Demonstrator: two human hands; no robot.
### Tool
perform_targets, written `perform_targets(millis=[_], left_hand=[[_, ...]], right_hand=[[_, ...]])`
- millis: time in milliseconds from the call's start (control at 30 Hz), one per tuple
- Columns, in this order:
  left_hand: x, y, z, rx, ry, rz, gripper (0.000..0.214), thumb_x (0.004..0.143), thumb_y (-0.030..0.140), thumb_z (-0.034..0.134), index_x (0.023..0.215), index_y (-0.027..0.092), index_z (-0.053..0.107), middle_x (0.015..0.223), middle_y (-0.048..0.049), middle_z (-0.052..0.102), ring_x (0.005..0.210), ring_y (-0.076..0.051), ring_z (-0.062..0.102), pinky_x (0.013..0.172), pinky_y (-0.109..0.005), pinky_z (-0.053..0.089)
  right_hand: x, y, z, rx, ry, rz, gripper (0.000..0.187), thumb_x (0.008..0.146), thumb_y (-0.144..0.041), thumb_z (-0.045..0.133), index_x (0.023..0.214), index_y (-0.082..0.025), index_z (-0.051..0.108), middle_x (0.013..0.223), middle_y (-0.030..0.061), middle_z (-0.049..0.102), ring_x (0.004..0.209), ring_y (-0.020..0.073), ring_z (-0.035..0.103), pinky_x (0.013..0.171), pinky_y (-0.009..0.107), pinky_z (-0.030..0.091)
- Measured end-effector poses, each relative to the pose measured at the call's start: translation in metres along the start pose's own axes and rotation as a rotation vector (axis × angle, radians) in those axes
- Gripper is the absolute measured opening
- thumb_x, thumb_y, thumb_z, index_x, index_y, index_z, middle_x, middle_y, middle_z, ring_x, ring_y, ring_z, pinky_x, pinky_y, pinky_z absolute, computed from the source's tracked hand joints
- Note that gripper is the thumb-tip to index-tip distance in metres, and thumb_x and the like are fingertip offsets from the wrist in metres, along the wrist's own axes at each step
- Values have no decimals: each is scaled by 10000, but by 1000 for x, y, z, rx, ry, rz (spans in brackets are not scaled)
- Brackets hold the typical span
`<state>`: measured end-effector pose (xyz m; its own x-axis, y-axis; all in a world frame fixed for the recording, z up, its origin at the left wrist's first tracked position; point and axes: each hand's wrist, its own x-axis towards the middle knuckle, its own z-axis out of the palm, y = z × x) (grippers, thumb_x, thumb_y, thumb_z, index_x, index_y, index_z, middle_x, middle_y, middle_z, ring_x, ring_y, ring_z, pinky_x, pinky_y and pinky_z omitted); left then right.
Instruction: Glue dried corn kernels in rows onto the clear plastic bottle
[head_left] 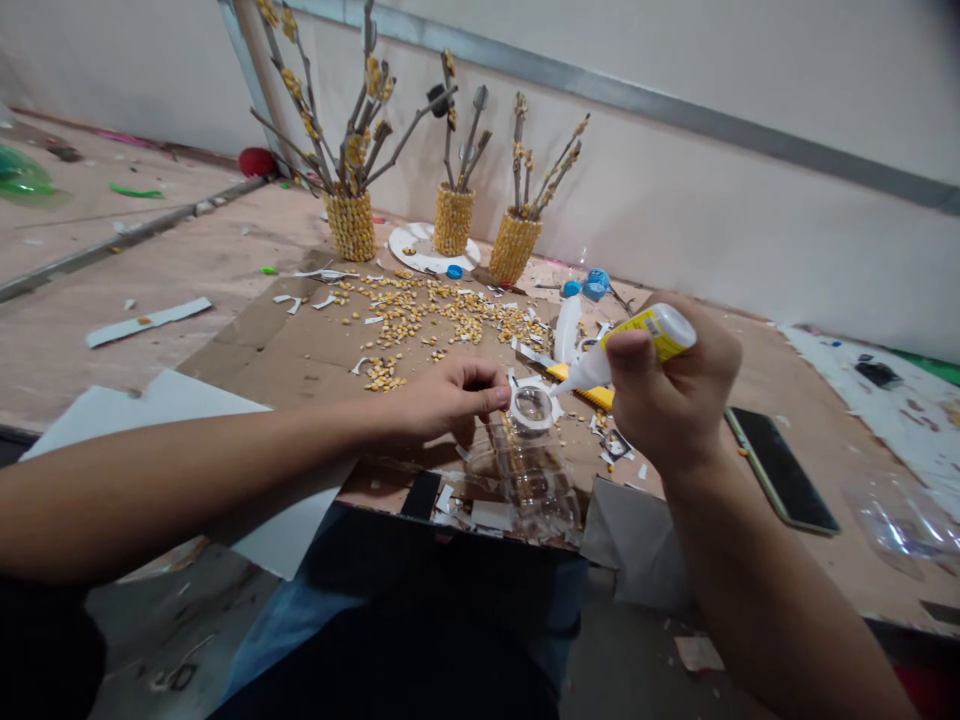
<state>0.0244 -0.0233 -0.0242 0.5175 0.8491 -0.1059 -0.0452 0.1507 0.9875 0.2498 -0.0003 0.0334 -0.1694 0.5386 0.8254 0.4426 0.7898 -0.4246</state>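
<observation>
My right hand (675,380) is wrapped round a white glue bottle (649,335) with a yellow label, tilted so its nozzle points down to the left. The nozzle tip is at the right edge of a white ring (516,412) with a round opening. At the ring's left edge, my left hand (457,395) is closed in a pinch, thumb against forefinger. Just below the ring, toward my lap, lies a clear plastic bottle (536,470); whether ring and bottle are joined I cannot tell. Loose corn kernels (409,315) are scattered over the cardboard (262,345) beyond my hands.
Three kernel-covered pots (351,228) holding twigs stand near the wall, one on a white disc (401,240). A yellow cutter (596,396) and white scraps lie behind the ring. To the right are a phone (784,470) and clear plastic (900,515). Blue caps (596,285) sit farther back.
</observation>
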Motion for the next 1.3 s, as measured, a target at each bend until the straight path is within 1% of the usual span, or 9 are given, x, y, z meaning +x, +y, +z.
perform_targets(millis=[200, 333, 433, 567, 633, 767, 967, 1133, 1300], left_hand=[[0, 0, 1, -42, -4, -17, 260, 921, 347, 793, 809, 165, 644, 745, 1, 599, 552, -88, 525, 515, -218, 444], [0, -1, 0, -18, 3, -3, 250, 933, 330, 784, 791, 162, 665, 731, -19, 610, 612, -103, 544, 542, -211, 443], [0, -1, 0, -37, 3, -21, 248, 928, 351, 786, 808, 169, 669, 724, -14, 605, 600, -109, 544, 540, -222, 443], [1, 0, 1, -13, 9, 2, 238, 913, 333, 791, 794, 165, 671, 738, -16, 618, 635, -114, 562, 575, -228, 460], [1, 0, 1, -13, 9, -1, 241, 916, 338, 786, 796, 166, 667, 727, -9, 609, 617, -109, 548, 567, -227, 457], [0, 1, 1, -24, -5, -16, 259, 919, 365, 787, 811, 172, 653, 716, 5, 586, 573, -99, 515, 532, -221, 446], [-1, 2, 2, -44, 7, -21, 261, 920, 354, 789, 804, 168, 648, 721, 5, 583, 561, -94, 518, 522, -218, 451], [-1, 5, 1, -27, 17, -18, 285, 901, 377, 800, 790, 168, 643, 720, -1, 601, 578, -106, 541, 540, -229, 489], [0, 4, 0, -30, 20, -13, 259, 908, 353, 791, 789, 173, 647, 726, -3, 603, 571, -100, 527, 524, -222, 466]], right_hand=[[-2, 1, 2, 3, 5, -9, 639, 984, -774, 599, 662, -239, 463, 580, -44, 449, 518, 114, 355, 508, 313, 263], [-3, 0, 5, 15, -6, -18, 645, 984, -764, 608, 651, -242, 427, 550, -60, 396, 497, 111, 339, 490, 303, 242], [-5, 0, 7, 18, 21, -28, 645, 978, -771, 612, 655, -243, 430, 555, -58, 405, 502, 114, 353, 492, 306, 241], [-7, 0, 9, 1, 38, -29, 644, 978, -783, 597, 656, -250, 432, 548, -56, 400, 494, 121, 353, 492, 316, 247], [-8, 0, 9, -12, 33, -25, 639, 978, -788, 588, 661, -256, 434, 546, -56, 399, 489, 126, 350, 492, 323, 251], [-11, 4, 10, -2, 41, -77, 584, 998, -731, 617, 693, -258, 461, 565, -54, 411, 506, 130, 362, 509, 330, 264], [-14, 5, 10, -5, 34, -94, 548, 1001, -707, 636, 726, -260, 479, 578, -57, 426, 512, 128, 370, 514, 331, 282], [-13, 2, 8, -29, 53, -103, 569, 974, -736, 652, 705, -266, 476, 562, -47, 441, 508, 143, 402, 518, 346, 299], [-15, 3, 7, -84, 61, -79, 608, 967, -811, 574, 687, -279, 484, 545, -26, 475, 510, 168, 462, 516, 358, 343]])
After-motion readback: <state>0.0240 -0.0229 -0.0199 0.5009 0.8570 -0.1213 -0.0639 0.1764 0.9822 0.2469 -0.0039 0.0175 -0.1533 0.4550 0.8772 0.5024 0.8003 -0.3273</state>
